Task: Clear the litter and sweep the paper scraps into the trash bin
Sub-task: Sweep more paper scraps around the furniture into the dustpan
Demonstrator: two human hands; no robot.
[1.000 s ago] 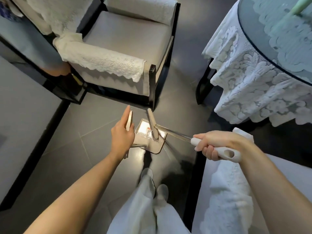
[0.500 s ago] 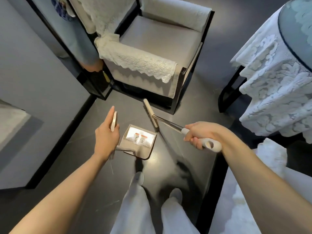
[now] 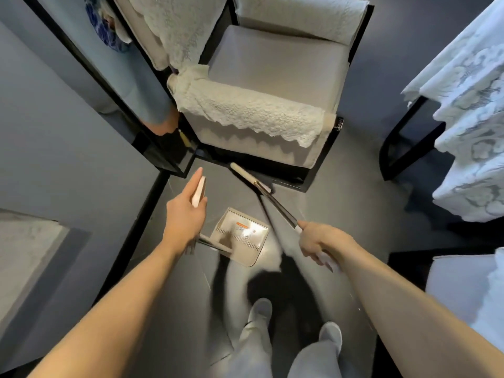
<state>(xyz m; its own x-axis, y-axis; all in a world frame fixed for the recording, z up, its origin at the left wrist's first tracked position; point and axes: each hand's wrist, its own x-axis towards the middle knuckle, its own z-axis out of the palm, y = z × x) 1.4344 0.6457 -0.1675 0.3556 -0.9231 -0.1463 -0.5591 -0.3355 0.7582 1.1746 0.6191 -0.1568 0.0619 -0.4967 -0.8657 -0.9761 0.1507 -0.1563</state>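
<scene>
Centrally, just below the middle of the frame, a beige rectangular plastic dustpan [image 3: 246,251] with a row of comb teeth across it sits flat on the dark grey tiled floor [image 3: 341,214]. Inside it lies a pale patch with an orange mark; whether that is litter or a label cannot be told.

A thin rod rises from the pan's left corner to a flat, pale upright handle [image 3: 198,192], which the left hand [image 3: 184,219] holds left of centre. The forefinger is stretched straight up along the handle and the thumb is closed against its near side. The other fingers are hidden behind the back of the hand.

Right of centre, the right hand [image 3: 320,240] is wrapped tightly round the white grip of a long broom with a dark metal shaft and a narrow cream head [image 3: 275,204]. The shaft slants up and to the left, passing just right of the dustpan without touching it. The head rests on the floor above the pan, right at the foot of a black-framed armchair with a grey seat cushion [image 3: 272,69].

A white lace cover [image 3: 245,110] drapes the chair's near arm. A table under a white lace cloth [image 3: 469,132] fills the right edge. At the bottom centre are pale trousers [image 3: 253,350] and grey shoes [image 3: 261,309].
</scene>
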